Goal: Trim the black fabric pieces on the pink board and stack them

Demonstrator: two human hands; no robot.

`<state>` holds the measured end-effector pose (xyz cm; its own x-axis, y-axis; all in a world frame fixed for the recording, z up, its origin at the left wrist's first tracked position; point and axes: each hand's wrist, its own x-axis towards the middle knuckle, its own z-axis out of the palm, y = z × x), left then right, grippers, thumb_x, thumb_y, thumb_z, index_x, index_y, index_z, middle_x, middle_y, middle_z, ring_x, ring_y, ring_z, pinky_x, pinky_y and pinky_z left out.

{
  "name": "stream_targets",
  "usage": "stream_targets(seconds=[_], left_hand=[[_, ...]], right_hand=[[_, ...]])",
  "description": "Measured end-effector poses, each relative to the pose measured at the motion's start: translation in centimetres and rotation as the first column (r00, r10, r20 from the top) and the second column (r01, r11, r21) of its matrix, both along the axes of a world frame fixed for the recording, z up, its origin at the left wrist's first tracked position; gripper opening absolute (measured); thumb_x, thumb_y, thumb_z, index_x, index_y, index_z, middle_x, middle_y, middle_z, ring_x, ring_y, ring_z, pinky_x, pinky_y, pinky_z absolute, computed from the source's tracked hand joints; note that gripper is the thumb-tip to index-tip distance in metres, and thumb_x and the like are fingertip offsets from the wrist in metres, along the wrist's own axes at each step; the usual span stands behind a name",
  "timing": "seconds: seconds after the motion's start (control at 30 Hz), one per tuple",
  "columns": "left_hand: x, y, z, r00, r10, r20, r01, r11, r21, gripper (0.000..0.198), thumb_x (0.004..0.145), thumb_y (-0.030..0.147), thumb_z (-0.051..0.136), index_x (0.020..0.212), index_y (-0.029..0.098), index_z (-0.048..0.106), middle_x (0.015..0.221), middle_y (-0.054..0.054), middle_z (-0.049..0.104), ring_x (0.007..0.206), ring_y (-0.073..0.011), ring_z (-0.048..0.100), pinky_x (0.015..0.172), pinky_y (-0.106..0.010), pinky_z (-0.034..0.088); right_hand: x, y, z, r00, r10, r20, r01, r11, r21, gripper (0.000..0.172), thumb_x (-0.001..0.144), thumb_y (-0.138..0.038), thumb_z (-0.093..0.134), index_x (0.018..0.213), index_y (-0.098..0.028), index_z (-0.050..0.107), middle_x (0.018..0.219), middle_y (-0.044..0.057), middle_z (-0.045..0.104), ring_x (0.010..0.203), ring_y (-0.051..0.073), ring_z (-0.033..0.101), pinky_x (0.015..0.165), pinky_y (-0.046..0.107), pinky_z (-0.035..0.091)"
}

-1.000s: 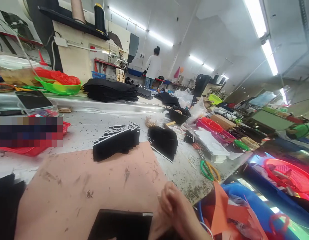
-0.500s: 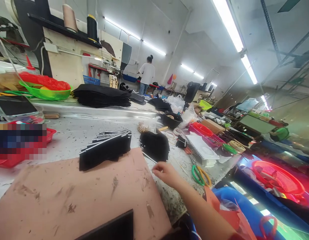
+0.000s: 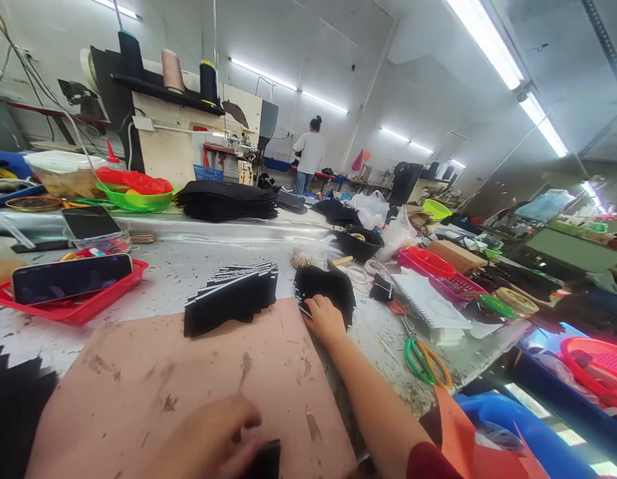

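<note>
The right hand curls its fingers on the far black pile, seemingly light, floppy pieces best pinched at an edge, while the left hand pinches a near black piece.

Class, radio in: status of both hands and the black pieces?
Right hand on black pile. Left hand touching black piece on pink board. Nothing between.

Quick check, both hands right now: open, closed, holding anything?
Left hand: closed on a small black piece at the pink mat's near edge.
Right hand: reaching out, fingers on the black stack; grip cannot be told.
</note>
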<state>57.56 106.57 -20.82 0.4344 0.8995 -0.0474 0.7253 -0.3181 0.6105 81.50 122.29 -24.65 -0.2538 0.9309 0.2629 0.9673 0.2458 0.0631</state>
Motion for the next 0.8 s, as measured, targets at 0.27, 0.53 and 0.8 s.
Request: stream_targets(seconds=[0.27, 0.53, 0.8], left_hand=[[0.5, 5.2, 1.2, 0.980, 0.200, 0.007, -0.194, 0.960, -0.199, 0.024, 0.076, 0.032, 0.041, 0.082, 0.021, 0.061, 0.088, -0.003, 0.065, 0.080, -0.0181, 0.058, 0.069, -0.027, 0.042], [-1.1, 0.5, 2.1, 0.986, 0.113, -0.122, -0.144, 0.946, -0.289, 0.023, 0.077, 0.038, 0.045, 0.075, 0.023, 0.063, 0.081, -0.003, 0.067, 0.074, -0.0212, 0.057, 0.064, -0.028, 0.035], [-2.0, -0.5, 1.3, 0.943, 0.288, 0.164, -0.206, 0.896, -0.394, 0.022, 0.069, 0.040, 0.051, 0.062, 0.021, 0.055, 0.067, -0.001, 0.056, 0.067, -0.0192, 0.048, 0.064, -0.029, 0.031]], right_hand=[[-0.3, 0.8, 1.0, 0.993, 0.078, 0.085, -0.080, 0.997, 0.010, 0.028, 0.086, -0.028, 0.052, 0.113, -0.023, 0.058, 0.103, 0.010, 0.058, 0.091, 0.022, 0.050, 0.064, 0.027, 0.040], [-0.6, 0.5, 1.8, 0.988, 0.147, 0.046, -0.148, 0.989, 0.011, 0.017, 0.079, -0.022, 0.059, 0.095, -0.021, 0.064, 0.103, 0.011, 0.057, 0.090, 0.023, 0.050, 0.066, 0.029, 0.039], [-1.0, -1.6, 1.9, 0.969, 0.071, -0.236, -0.027, 0.983, 0.183, 0.019, 0.082, -0.011, 0.046, 0.085, -0.018, 0.063, 0.076, 0.005, 0.064, 0.067, 0.018, 0.059, 0.057, 0.026, 0.040]])
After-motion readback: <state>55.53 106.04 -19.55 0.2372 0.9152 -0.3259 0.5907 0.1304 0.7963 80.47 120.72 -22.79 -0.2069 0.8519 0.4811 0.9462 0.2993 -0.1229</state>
